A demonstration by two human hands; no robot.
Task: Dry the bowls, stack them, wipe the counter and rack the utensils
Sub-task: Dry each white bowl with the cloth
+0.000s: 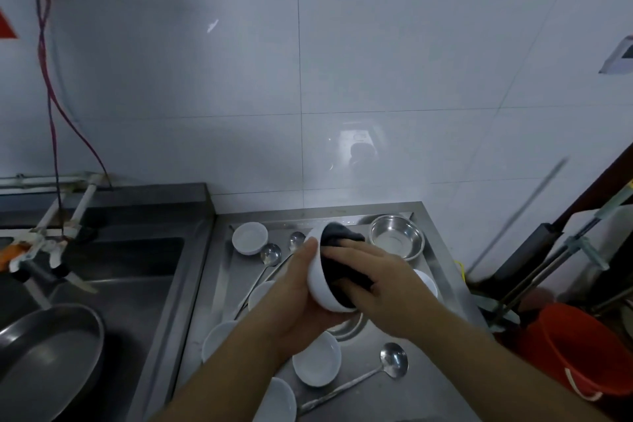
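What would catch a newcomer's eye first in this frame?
First, mid-frame, the left hand cradles a tilted white bowl while the right hand presses a dark cloth inside it. Around them, more white bowls and ladles lie scattered on the steel counter, and an orange bucket stands far right.

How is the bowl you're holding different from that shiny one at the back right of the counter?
The held bowl is white; the steel bowl is bare metal. The held bowl is off the counter and tipped on its side, gripped by the left hand, while the steel bowl sits upright. The held bowl has a dark cloth pushed in by the right hand; the steel bowl looks empty. Both are round.
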